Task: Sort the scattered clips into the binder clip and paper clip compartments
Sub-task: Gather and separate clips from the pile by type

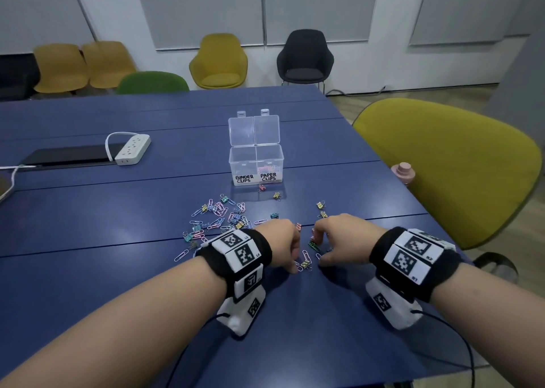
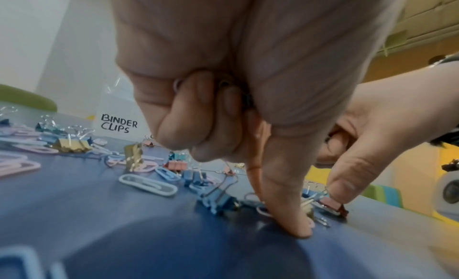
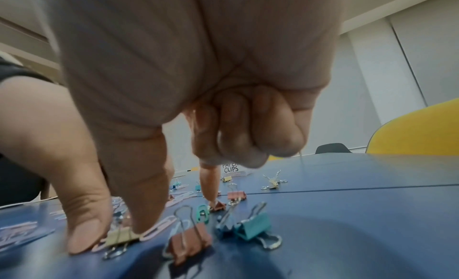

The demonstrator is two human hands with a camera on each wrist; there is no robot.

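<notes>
A clear two-compartment box (image 1: 256, 163), labelled BINDER CLIPS (image 2: 119, 123) and PAPER CLIPS (image 3: 231, 168), stands open mid-table. Pastel clips (image 1: 218, 215) lie scattered in front of it. My left hand (image 1: 290, 255) curls its outer fingers round binder clips (image 2: 224, 84), whose wire loops show. Its thumb (image 2: 285, 204) reaches down beside a yellow binder clip (image 3: 121, 236). My right hand (image 1: 333, 238) faces it with three fingers curled tight over a thin wire (image 3: 300, 155). Its index finger touches a pink binder clip (image 3: 218, 205), and its thumb (image 3: 149, 204) rests by the yellow one.
Pink (image 3: 190, 242) and teal (image 3: 253, 225) binder clips lie close under my right wrist. A white power strip (image 1: 132, 149) and a black device (image 1: 65, 156) sit at far left. A pink bottle (image 1: 402, 172) and a yellow-green chair (image 1: 448, 166) stand by the table's right edge.
</notes>
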